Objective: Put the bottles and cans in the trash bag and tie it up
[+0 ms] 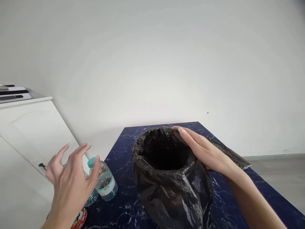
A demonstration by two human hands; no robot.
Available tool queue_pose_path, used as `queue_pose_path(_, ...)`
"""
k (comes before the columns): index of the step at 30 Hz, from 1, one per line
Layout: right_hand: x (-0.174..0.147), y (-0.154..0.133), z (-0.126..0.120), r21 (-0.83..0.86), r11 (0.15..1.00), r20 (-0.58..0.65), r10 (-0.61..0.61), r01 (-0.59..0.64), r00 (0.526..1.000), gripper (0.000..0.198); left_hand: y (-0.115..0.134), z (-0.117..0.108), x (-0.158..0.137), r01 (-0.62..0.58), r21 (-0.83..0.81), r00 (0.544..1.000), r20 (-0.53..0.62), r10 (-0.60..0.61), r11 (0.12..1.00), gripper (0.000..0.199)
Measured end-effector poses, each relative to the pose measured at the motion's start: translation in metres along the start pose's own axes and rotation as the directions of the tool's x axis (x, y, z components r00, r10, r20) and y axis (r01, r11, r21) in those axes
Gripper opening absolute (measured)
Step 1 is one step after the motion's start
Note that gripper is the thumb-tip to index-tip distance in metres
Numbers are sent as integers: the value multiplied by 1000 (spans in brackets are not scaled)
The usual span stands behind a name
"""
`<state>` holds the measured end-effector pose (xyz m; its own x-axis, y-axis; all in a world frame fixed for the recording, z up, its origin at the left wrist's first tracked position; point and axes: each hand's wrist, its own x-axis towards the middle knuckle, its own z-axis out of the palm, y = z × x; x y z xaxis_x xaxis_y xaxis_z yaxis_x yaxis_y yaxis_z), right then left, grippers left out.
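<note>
A bin lined with a black plastic bag (171, 194) stands on the dark blue table, its round mouth facing up and the bag folded over the rim. My right hand (202, 149) lies along the right side of that rim, fingers stretched out, with the thumb on the upper edge. My left hand (73, 173) is raised at the left, fingers spread and curved, holding nothing. Just beyond it stands a clear plastic bottle (106, 183) with a teal cap. A second bottle (91, 198) is mostly hidden behind the left hand.
The table (124, 149) has a marble pattern and reaches back to a white wall. Some black plastic (228, 152) lies to the right of the bin. A red container (82, 219) sits near the left wrist. A white cabinet (28, 140) stands at the left.
</note>
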<state>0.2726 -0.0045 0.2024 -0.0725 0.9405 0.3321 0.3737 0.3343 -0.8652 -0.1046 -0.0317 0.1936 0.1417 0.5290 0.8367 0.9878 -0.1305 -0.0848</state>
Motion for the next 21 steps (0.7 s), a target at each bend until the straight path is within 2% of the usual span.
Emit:
queue_pose_path(3,1,4,-1,-23,1000,26,-17,17,1000,73,-9,2,0,-31,72,997,77,26,997,45)
queue_pose_path(8,3,5,-4,-29,999,49,-30,32,998,76,-15,5,-6,-94,92,978,192,75,991,34)
queue_pose_path(14,5,8,-8,-29,998,78,-57,59,995,74,-21,15,-14,-100,-87,962,247,119,991,37)
queue_pose_path(18,5,8,-10,-43,997,105,-59,64,993,71,-15,18,-21,9,-220,945,322,64,975,46)
queue_pose_path(21,3,4,-12,-51,997,134,-58,66,989,72,0,14,-24,53,-305,932,358,63,951,44)
